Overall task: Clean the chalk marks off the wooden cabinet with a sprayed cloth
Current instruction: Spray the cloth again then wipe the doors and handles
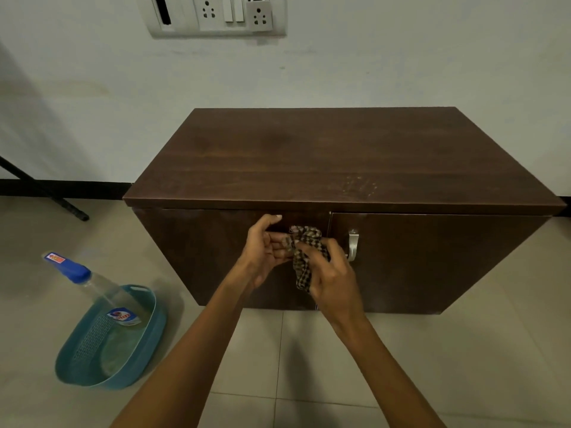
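Checked cloth [304, 251] bunched in front of the cabinet [309, 156] doors. Right grip [333, 279] curls round it; left grip [265, 251] pinches its edge. Faint chalk marks [360, 183] show on the top, front right, so wiping looks unfinished. Spray bottle [92, 285] lies in the basket [123, 375] on the floor.

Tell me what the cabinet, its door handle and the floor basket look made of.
Cabinet: dark wood or wood-look laminate, satin, with streaked grain lines. Door handle: silvery metal, probably, from its pale brushed sheen. Basket: teal plastic, seemingly, given its moulded perforated wall.
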